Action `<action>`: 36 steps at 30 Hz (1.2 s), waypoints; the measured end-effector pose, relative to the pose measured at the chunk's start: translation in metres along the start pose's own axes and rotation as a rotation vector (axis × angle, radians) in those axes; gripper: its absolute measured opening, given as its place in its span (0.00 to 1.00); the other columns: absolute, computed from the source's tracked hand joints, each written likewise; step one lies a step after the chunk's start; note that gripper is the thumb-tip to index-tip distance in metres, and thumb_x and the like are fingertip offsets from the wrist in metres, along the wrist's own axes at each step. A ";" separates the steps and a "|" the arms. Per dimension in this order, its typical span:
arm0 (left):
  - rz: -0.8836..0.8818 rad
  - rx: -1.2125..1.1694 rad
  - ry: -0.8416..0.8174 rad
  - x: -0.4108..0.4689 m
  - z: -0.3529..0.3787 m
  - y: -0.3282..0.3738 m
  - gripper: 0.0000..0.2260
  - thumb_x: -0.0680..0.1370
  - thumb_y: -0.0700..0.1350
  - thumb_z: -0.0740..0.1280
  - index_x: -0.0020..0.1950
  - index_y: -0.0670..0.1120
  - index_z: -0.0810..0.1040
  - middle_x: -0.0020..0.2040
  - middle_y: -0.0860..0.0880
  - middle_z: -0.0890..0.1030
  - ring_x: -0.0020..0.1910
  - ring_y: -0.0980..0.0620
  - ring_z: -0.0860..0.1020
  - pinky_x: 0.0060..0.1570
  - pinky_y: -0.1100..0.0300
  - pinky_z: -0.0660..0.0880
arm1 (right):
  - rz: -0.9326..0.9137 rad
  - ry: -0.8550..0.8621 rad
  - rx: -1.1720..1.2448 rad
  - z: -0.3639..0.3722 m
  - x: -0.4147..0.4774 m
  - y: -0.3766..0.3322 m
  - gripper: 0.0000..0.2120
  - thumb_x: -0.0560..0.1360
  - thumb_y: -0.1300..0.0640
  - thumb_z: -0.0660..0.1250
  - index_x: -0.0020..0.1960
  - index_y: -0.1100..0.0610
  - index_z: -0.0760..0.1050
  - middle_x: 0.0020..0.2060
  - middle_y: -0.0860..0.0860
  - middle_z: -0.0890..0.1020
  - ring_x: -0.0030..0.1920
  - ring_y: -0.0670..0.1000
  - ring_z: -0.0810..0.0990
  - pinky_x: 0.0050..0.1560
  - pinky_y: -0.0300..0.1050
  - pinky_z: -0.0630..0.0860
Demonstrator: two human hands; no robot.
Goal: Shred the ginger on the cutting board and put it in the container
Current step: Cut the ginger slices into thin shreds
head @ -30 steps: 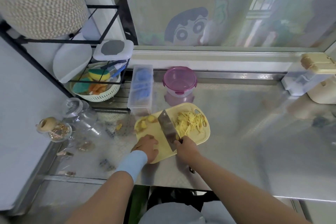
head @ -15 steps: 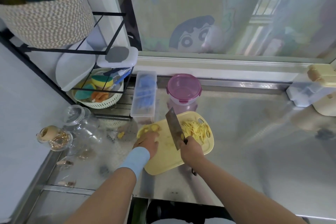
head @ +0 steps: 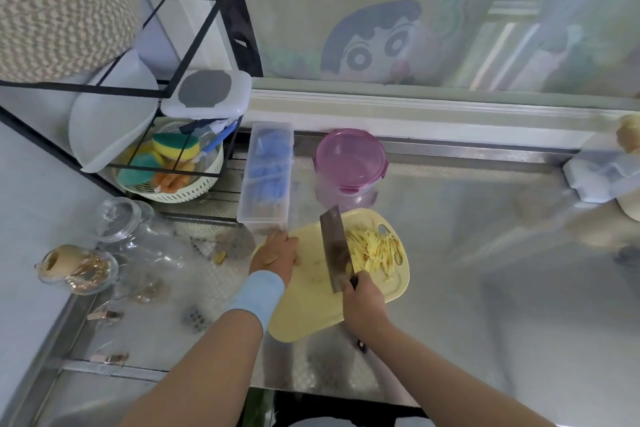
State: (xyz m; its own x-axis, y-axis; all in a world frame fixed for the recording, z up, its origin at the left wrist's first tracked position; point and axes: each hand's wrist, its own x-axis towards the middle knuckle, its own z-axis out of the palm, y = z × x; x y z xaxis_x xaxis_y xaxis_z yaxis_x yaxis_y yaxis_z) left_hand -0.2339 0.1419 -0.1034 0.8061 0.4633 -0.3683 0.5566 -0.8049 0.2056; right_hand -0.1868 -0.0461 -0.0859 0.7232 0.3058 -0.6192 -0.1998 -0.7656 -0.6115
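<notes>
Steel counter (head: 485, 288) under window bears cutting board (head: 311, 305), shredded ginger (head: 375, 250).

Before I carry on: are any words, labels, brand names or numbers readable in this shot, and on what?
No text can be read anywhere in this view.
Frosted window film: a cartoon face only, no lettering.
Round clear container with pink lid: no label shows.
Steel cleaver: dark marks on the blade, too blurred to read.
Long clear plastic box: blue contents, no print legible.
</notes>
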 end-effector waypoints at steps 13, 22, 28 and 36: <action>0.098 0.125 0.126 -0.015 0.011 -0.021 0.15 0.80 0.54 0.61 0.64 0.52 0.75 0.61 0.52 0.75 0.62 0.49 0.69 0.57 0.56 0.69 | 0.022 0.086 0.000 0.001 0.005 -0.003 0.08 0.84 0.52 0.57 0.55 0.58 0.68 0.45 0.54 0.77 0.42 0.54 0.75 0.37 0.48 0.68; 0.073 -0.210 0.099 -0.041 0.009 -0.020 0.06 0.77 0.45 0.65 0.53 0.50 0.77 0.54 0.50 0.76 0.51 0.48 0.76 0.52 0.57 0.74 | -0.046 0.021 -0.093 0.015 -0.009 -0.015 0.08 0.84 0.52 0.58 0.53 0.57 0.68 0.42 0.52 0.76 0.39 0.50 0.73 0.32 0.45 0.65; -0.072 -0.487 -0.060 -0.054 0.010 -0.023 0.05 0.76 0.46 0.69 0.48 0.57 0.78 0.49 0.57 0.78 0.49 0.54 0.76 0.50 0.62 0.70 | -0.067 0.057 -0.129 0.002 -0.007 -0.013 0.10 0.84 0.50 0.56 0.53 0.57 0.68 0.41 0.52 0.77 0.38 0.51 0.74 0.33 0.46 0.67; 0.108 -0.225 0.034 -0.039 0.014 -0.017 0.18 0.81 0.42 0.60 0.70 0.54 0.72 0.71 0.54 0.67 0.65 0.49 0.70 0.62 0.61 0.66 | -0.172 0.092 -0.211 -0.005 -0.007 -0.009 0.10 0.84 0.50 0.54 0.52 0.55 0.67 0.41 0.52 0.78 0.40 0.52 0.76 0.39 0.49 0.71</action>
State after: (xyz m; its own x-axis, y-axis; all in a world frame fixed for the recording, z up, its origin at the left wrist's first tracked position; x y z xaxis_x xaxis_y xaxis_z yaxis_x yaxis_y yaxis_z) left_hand -0.2777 0.1325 -0.1053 0.8676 0.3939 -0.3034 0.4943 -0.7497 0.4401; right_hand -0.1866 -0.0440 -0.0734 0.7935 0.3961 -0.4619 0.0659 -0.8106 -0.5819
